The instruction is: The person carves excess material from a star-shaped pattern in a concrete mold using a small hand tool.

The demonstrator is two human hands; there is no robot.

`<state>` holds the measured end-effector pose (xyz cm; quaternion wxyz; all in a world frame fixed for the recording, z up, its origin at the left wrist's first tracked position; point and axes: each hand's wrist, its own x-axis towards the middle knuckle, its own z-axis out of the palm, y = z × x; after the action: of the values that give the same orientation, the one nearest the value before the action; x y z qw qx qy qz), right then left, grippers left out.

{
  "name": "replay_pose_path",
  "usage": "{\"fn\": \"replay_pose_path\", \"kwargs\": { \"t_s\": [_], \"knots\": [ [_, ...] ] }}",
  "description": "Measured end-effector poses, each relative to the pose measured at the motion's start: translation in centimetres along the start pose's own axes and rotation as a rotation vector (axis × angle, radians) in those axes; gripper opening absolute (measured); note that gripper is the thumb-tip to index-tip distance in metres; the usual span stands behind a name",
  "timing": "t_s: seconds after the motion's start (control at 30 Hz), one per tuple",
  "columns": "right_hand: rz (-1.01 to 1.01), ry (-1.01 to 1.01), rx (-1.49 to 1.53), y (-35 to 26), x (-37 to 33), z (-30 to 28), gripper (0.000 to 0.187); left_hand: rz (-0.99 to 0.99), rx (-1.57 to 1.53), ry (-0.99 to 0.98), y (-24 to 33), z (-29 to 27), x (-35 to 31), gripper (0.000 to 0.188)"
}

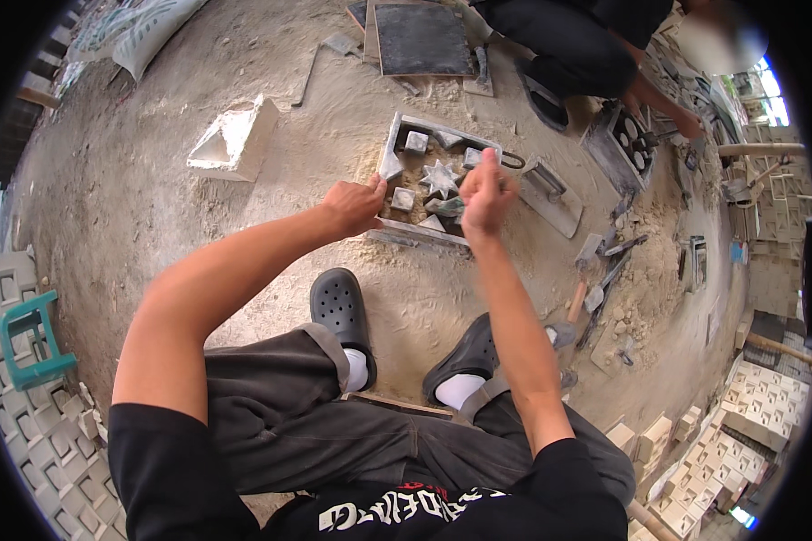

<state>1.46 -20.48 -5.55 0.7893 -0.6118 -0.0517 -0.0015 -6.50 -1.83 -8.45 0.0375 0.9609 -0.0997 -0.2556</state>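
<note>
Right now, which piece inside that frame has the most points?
The star-shaped piece near the middle of the frame: spikes stick out all round it, while the other pieces look more like blocks or wedges.

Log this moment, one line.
left grip: at grey rectangular frame, left edge; right grip: blurred, near right edge; grey star-shaped block: inside frame

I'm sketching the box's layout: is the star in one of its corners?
No, the star sits near the middle of the box, with blocks around it.
</note>
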Motion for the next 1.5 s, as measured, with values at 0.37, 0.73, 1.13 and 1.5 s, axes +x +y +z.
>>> {"fn": "replay_pose_path", "kwargs": {
  "t_s": [0.37,0.73,1.13,1.5],
  "knots": [
    [0.035,-0.396,-0.144,0.9,-1.0,0.2,0.049,0.119,0.063,0.142,-1.6,0.3,0.1,0.081],
    [-0.006,-0.510,-0.246,0.8,-1.1,0.3,0.047,0.069,0.080,0.095,-1.0,-0.1,0.1,0.081],
    [-0.169,-0.546,-0.200,0.4,-1.3,0.8,0.043,0.038,0.042,0.175,-1.2,0.3,-0.4,0.079],
    [-0.025,-0.570,-0.246,-1.5,-0.7,0.8,0.044,0.022,0.053,0.141,-0.9,-1.2,0.1,0.075]
  ]
}}
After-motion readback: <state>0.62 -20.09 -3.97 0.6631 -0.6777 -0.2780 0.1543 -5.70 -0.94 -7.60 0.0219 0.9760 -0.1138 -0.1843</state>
